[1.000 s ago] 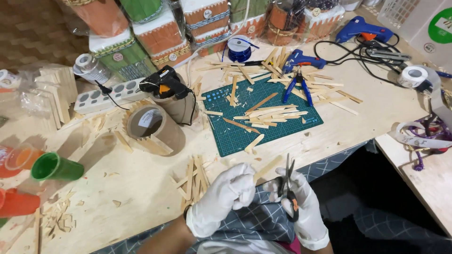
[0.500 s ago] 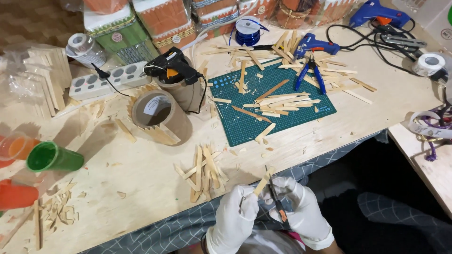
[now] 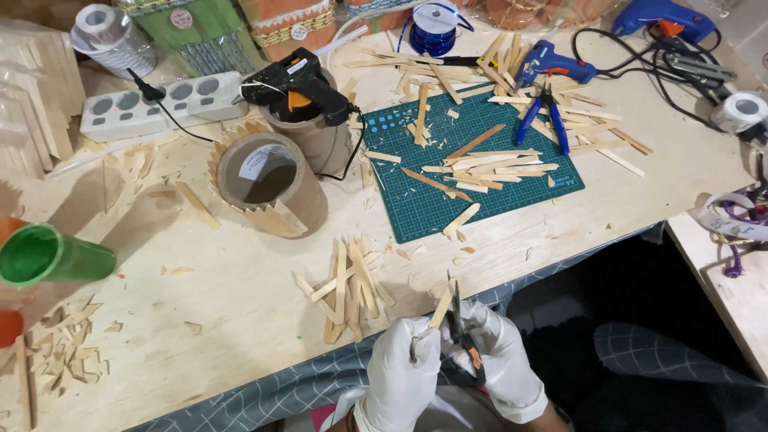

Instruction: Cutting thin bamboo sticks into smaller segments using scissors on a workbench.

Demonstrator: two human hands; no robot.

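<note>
Both my hands wear white gloves and meet at the near table edge. My left hand pinches a thin wooden craft stick that points up and away. My right hand grips small dark pliers with orange on the handles, their jaws against the stick. Just left of my hands lies a loose pile of cut sticks. Farther back, a cardboard tube ringed with stick pieces lies on its side, and a black glue gun rests on another tube.
A green cutting mat holds several sticks, with blue-handled pliers and a blue glue gun behind. A white power strip, a green cup and stick offcuts sit left. Cables and tape rolls lie right.
The view has dropped closer to the table. My hands have come together and risen to the table edge, the stick now upright against the pliers' jaws.
</note>
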